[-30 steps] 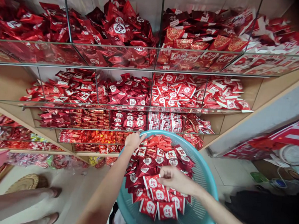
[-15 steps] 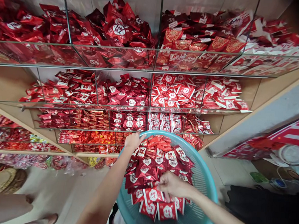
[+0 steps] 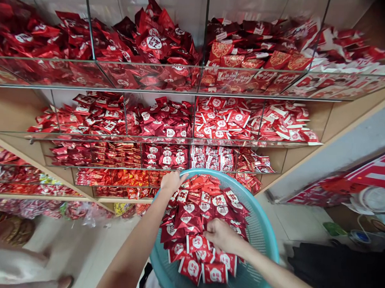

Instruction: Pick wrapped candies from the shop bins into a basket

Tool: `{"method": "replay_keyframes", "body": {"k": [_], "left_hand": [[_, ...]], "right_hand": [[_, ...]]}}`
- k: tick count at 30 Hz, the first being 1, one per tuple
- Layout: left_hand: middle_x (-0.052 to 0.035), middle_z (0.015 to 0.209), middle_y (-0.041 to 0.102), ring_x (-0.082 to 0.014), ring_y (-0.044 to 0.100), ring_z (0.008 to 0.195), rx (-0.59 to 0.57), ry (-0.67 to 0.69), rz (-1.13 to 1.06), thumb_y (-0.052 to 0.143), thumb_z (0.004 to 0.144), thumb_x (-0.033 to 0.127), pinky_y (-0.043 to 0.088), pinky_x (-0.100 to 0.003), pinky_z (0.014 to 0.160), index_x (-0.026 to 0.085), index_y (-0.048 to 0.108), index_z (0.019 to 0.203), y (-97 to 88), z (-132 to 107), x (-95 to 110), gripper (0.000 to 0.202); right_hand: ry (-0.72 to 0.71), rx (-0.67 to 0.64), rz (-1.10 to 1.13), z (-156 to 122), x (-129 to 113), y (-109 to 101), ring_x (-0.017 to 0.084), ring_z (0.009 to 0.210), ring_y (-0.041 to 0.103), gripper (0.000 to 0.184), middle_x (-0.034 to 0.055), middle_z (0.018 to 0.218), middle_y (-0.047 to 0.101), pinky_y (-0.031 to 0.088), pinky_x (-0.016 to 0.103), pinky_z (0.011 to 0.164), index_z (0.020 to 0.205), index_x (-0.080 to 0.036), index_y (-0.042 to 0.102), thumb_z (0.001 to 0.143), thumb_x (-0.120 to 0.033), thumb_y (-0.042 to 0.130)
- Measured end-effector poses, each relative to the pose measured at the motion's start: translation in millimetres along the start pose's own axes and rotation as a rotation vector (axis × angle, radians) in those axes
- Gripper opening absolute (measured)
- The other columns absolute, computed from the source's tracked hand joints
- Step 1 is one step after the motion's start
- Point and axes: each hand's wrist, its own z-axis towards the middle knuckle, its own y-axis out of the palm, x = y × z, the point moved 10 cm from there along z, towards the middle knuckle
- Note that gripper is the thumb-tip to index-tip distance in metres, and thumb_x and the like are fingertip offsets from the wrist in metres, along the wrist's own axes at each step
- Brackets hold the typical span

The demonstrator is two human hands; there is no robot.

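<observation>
Left hand [image 3: 170, 182]: my fingers were wrapped over the rim of the round turquoise perforated plastic basket [image 3: 262, 225], just left of the frame's middle; their tips were hidden.
Right hand [image 3: 220, 235]: above the basket, fingers curled, tips at the right edge of a small bright-red white-ended packet [image 3: 197, 244]. I could not tell whether I was pinching it or only touching it.
Basket: lower middle of the frame, tilted towards me.
Top of the basket: smooth orange-red packets [image 3: 206, 183] lay against the far wall.
Middle of the basket: shiny dark-red packets [image 3: 187, 223] with white labels lay overlapping in rough rows, face up; I judged this part done.
Near end: other bright-red white-ended packets [image 3: 216, 273] lay partly in rows, some askew, so I judged this part unfinished. Below them the turquoise floor showed bare; how much was left I could not tell.
Shelves: beige wooden glass-fronted shelving [image 3: 10, 108], heaped with red packets, filled the upper frame.
Lower left: another person's pale-clothed leg [image 3: 15, 261].
</observation>
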Motion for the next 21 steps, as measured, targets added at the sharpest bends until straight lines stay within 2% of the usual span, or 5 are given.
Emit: {"method": "replay_keyframes", "body": {"k": [8,14,18,19,21], "left_hand": [[-0.0149,0.090,0.064,-0.0266,0.061,0.087,-0.006,-0.012,0.010,0.013,0.076,0.068,0.045,-0.033,0.073,0.013,0.055,0.101,-1.8,-1.7,0.0,0.074],[-0.0154,0.089,0.065,-0.0266,0.062,0.085,0.011,0.009,-0.016,0.013,0.076,0.068,0.045,-0.035,0.072,0.014,0.054,0.102,0.7,0.6,-0.7,0.073],[-0.0151,0.087,0.065,-0.0265,0.062,0.083,0.011,0.014,-0.009,0.012,0.075,0.069,0.046,-0.035,0.070,0.015,0.057,0.099,1.5,1.7,-2.2,0.075],[-0.0151,0.087,0.065,-0.0266,0.062,0.083,0.012,0.012,-0.011,0.011,0.075,0.070,0.046,-0.035,0.070,0.015,0.058,0.098,1.5,1.9,-2.9,0.076],[-0.0150,0.086,0.065,-0.0267,0.062,0.083,0.011,0.008,-0.022,0.011,0.074,0.070,0.046,-0.035,0.070,0.015,0.058,0.098,2.0,2.4,-4.3,0.077]], "right_hand": [[-0.104,0.156,-0.332,1.9,-4.4,-5.2,0.009,0.048,0.040,0.029,-0.0013,0.050,0.049,0.022,0.023,0.047,0.051,-0.018,0.049,0.075,-0.032,0.050],[-0.096,0.147,-0.377,-4.7,-12.8,-10.5,0.011,0.050,0.040,0.035,-0.0007,0.051,0.046,0.019,0.024,0.047,0.052,-0.019,0.048,0.078,-0.042,0.049],[-0.122,0.258,-0.326,-32.7,-22.5,-49.3,0.015,0.057,0.049,0.033,0.0006,0.057,0.053,0.027,0.025,0.052,0.062,-0.022,0.051,0.081,-0.047,0.043],[-0.102,0.319,-0.287,-42.9,-16.5,-64.6,0.016,0.058,0.051,0.031,0.0006,0.059,0.055,0.031,0.026,0.054,0.068,-0.023,0.052,0.083,-0.048,0.039],[-0.036,0.536,-0.218,-68.8,6.8,-100.8,0.018,0.066,0.055,0.029,0.0025,0.072,0.061,0.038,0.029,0.062,0.082,-0.024,0.054,0.084,-0.048,0.037]]}}
